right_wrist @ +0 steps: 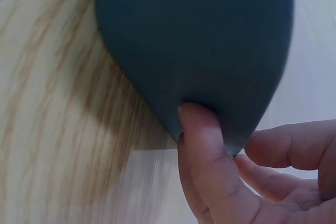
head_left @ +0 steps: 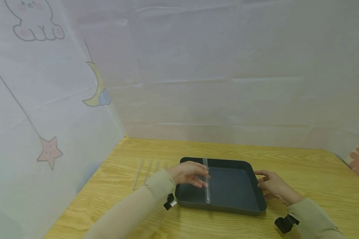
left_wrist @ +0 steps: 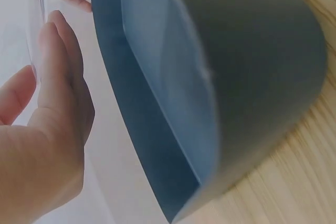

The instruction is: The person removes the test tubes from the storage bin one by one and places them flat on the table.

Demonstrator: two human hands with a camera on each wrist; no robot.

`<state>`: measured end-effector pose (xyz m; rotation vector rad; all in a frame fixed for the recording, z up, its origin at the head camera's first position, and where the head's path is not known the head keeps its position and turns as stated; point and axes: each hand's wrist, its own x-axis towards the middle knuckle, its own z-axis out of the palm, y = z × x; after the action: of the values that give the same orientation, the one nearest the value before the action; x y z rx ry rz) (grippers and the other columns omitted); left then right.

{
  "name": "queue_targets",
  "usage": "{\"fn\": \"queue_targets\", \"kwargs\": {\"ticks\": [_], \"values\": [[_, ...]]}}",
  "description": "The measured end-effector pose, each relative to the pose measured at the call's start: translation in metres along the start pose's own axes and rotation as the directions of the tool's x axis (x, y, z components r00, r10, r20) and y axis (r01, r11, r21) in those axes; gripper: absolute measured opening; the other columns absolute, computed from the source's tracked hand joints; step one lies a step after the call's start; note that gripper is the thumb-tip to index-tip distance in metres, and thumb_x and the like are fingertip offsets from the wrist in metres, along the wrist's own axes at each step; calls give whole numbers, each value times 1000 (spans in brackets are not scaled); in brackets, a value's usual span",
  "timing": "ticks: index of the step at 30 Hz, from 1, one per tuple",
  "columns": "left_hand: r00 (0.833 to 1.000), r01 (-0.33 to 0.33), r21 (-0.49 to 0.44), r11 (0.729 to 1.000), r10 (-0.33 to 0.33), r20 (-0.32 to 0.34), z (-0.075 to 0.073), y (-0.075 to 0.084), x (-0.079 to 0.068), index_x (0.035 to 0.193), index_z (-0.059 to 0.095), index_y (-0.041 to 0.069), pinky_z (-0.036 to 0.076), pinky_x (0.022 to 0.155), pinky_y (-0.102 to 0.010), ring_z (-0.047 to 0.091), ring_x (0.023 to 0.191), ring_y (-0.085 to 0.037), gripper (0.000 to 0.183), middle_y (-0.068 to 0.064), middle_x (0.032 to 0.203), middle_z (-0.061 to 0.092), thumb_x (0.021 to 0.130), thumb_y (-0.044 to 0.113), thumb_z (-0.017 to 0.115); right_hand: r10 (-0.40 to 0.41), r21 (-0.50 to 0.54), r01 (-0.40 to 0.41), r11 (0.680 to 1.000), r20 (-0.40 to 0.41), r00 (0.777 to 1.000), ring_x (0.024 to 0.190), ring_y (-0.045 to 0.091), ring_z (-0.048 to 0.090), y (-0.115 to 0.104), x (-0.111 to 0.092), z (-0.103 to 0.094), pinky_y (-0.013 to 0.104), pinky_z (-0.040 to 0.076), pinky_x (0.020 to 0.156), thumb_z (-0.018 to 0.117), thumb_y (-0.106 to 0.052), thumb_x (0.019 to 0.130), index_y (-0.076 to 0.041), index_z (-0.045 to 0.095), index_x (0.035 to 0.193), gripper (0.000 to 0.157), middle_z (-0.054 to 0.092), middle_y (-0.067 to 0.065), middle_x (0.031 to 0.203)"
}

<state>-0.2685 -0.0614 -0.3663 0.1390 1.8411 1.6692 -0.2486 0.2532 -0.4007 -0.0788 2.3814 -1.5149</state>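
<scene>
Over the dark grey tray [head_left: 233, 189], my left hand [head_left: 191, 173] pinches a clear test tube [head_left: 207, 192] between thumb and fingers. The tube's rounded end points toward me. In the left wrist view the tube shows only in part, beside the fingertips of the left hand [left_wrist: 55, 108]. At the tray's right side, my right hand [head_left: 275, 186] rests its fingertips against the outer wall and rim. The right wrist view shows a finger [right_wrist: 202, 140] pressing on that wall. Several more clear test tubes [head_left: 138, 174] lie on the table left of the tray, partly behind the left forearm.
The wooden table [head_left: 311, 179] carries the tray and tubes. Pale cloth [head_left: 215, 73] with printed figures hangs behind and to the left of it. The tray's raised walls surround its flat floor.
</scene>
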Motion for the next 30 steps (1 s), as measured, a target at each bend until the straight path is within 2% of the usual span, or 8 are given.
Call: {"fn": "queue_targets", "kwargs": {"ticks": [9,14,20,30], "values": [[1000,-2,2,1000,2,-25,-10,-3,-7,143,43,-4,58,78,-37,67,99,-35,47,-14,116,64,99,8,56,16,1,-16,1000,13,1000,80,26,62,-2,0,0,40,50,56,41,10,93,16,16,146,59,48,30,114],[1000,-7,16,1000,7,-23,-16,-8,-11,144,41,-3,58,74,-33,69,91,-28,48,-13,118,63,100,9,55,28,2,-28,1000,17,999,76,26,61,-3,0,0,39,49,56,40,10,93,16,16,146,58,48,30,113],[1000,-15,20,1000,15,-16,-22,-14,-15,145,40,-3,58,73,-32,69,82,-20,48,-15,122,62,101,11,54,24,-1,-24,1000,11,1000,75,25,60,-2,0,0,39,49,55,40,10,93,16,17,146,58,48,30,113],[998,-31,18,999,32,-55,-32,-19,-26,144,41,-4,58,70,-30,67,75,-16,48,-14,120,62,100,11,54,20,-6,-20,1000,12,1000,77,25,61,-1,1,0,40,51,58,40,10,93,16,16,146,58,47,32,115]]}}
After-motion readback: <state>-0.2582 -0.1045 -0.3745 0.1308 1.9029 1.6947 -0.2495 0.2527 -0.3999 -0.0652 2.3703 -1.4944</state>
